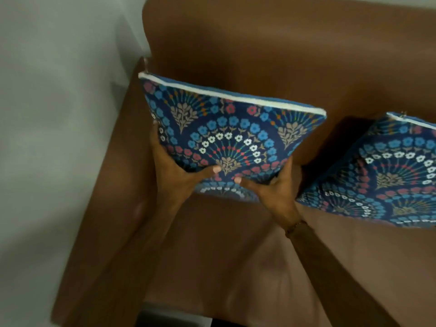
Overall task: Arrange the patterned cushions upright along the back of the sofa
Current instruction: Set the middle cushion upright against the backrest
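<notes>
A blue cushion (232,128) with a floral fan pattern and white piping along its top stands upright against the brown sofa's backrest (271,48), at the sofa's left end. My left hand (179,171) grips its lower left edge, thumb on the front. My right hand (273,187) holds its lower right corner, thumb pressed on the front too. A second cushion (387,175) with the same pattern leans upright against the backrest at the right, partly cut off by the frame edge.
The sofa's left armrest (111,185) runs beside a pale wall (52,114). The brown seat (224,256) stretches below the cushions. A bracelet (296,226) is on my right wrist.
</notes>
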A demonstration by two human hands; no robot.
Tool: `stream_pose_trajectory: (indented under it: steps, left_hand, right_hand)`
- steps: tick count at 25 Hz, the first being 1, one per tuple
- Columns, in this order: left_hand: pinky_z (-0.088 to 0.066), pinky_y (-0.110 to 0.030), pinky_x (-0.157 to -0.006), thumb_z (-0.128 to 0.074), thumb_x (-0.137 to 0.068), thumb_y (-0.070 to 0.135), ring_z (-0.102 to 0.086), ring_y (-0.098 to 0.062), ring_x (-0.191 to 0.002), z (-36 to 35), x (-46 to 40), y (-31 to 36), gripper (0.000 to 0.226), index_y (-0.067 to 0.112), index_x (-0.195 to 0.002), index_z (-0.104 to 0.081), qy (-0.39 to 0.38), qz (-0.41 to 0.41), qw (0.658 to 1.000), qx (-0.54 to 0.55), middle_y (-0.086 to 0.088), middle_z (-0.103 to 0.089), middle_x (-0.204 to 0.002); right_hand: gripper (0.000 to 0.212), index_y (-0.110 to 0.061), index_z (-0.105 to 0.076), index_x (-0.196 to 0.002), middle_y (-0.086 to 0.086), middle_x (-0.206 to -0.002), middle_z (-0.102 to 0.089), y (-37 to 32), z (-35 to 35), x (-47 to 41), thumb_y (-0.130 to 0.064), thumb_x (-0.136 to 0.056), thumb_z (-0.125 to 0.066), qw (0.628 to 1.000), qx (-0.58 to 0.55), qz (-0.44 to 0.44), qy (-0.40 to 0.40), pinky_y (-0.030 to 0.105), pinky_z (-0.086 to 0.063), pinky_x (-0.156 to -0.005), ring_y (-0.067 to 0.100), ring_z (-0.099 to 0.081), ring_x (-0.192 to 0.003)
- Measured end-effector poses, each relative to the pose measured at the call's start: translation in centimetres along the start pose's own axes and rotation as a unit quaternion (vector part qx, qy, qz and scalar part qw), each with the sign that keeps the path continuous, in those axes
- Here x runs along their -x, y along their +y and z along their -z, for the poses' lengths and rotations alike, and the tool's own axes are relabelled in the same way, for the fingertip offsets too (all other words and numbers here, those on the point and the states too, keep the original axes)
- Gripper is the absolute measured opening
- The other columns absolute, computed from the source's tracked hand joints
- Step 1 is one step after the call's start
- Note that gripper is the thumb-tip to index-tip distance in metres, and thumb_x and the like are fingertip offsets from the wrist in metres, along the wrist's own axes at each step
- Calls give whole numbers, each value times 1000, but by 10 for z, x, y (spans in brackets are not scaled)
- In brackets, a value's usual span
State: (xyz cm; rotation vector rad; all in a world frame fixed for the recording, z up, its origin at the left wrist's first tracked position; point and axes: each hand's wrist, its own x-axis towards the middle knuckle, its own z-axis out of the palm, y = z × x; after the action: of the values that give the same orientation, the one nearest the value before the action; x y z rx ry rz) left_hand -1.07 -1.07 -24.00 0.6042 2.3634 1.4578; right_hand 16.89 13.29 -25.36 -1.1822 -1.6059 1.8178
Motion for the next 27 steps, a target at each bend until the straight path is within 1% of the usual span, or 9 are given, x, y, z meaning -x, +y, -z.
stream_pose_trajectory:
  steps: [3,7,12,15,17,18,21,24,27]
  left_hand:
    - [-19,-4,-120,-102,-57,49,-23,-15,-158,-4,-17,5,152,6,-167,-6,-13,-11,1000,-16,-4,-17,-172]
    - [-17,-10,-124,-100,-63,49,-20,-12,-158,0,-15,-5,148,13,-168,-2,-12,-26,999,-37,4,-15,-170]
    - [4,7,-111,-78,-78,65,-15,-23,-160,-6,7,6,136,2,-168,2,-7,-11,995,-99,-12,-11,-175]
    - [-11,-14,-126,-73,-90,58,-32,-37,-153,-30,50,31,114,-3,-166,-14,58,18,986,-156,-21,-29,-164]
    - [-36,-38,-118,-67,-90,67,-51,-45,-131,-60,88,39,100,-2,-157,-35,80,-3,968,-237,-33,-51,-142]
    - [-39,-38,-112,-64,-89,69,-55,-44,-125,-82,107,43,96,1,-153,-40,53,-20,968,-246,-33,-57,-135]
    - [-41,-45,-119,-58,-88,77,-58,-42,-130,-154,147,67,90,26,-155,-27,-123,-12,980,-159,-26,-54,-147]
    - [-44,-58,-117,-74,-82,64,-52,-31,-141,-229,164,104,106,31,-165,-17,-176,-3,982,-70,-17,-45,-159]
    - [-36,-56,-126,-86,-71,68,-35,-27,-157,-295,159,131,133,31,-169,-5,-169,-7,985,-39,-8,-31,-173]
  right_hand:
    - [104,-16,-41,-146,-7,-131,-66,-7,-6,-33,-6,-62,-102,997,74,23,-25,26,-60,-99,-10,-67,-115]
    - [116,-14,-42,-149,-4,-136,-68,-1,-1,-40,-25,-54,-107,991,118,4,-59,31,-58,-105,7,-67,-125]
    - [125,-17,-36,-151,-1,-142,-62,-4,3,-47,-32,-49,-106,989,102,-11,-107,45,-54,-112,16,-62,-134]
    - [108,-18,-39,-150,-15,-133,-56,-24,32,-19,-26,-63,-102,987,112,-50,-98,34,-49,-111,10,-56,-127]
    - [79,-17,-56,-140,-10,-127,-61,-28,69,10,-31,-73,-96,986,165,-14,-25,33,-54,-104,10,-60,-116]
    - [61,-17,-65,-127,-4,-120,-68,-26,96,24,-35,-76,-93,980,194,33,29,36,-59,-98,13,-65,-107]
    - [31,-13,-70,-95,3,-85,-71,-18,194,57,-30,-79,-90,944,248,129,175,36,-59,-71,17,-68,-76]
    - [40,-11,-58,-87,6,-74,-60,-20,305,75,-38,-84,-87,908,258,123,306,41,-51,-65,20,-56,-66]
    - [66,-15,-53,-111,6,-102,-59,-19,412,61,-59,-76,-87,903,239,25,357,43,-55,-83,17,-56,-88]
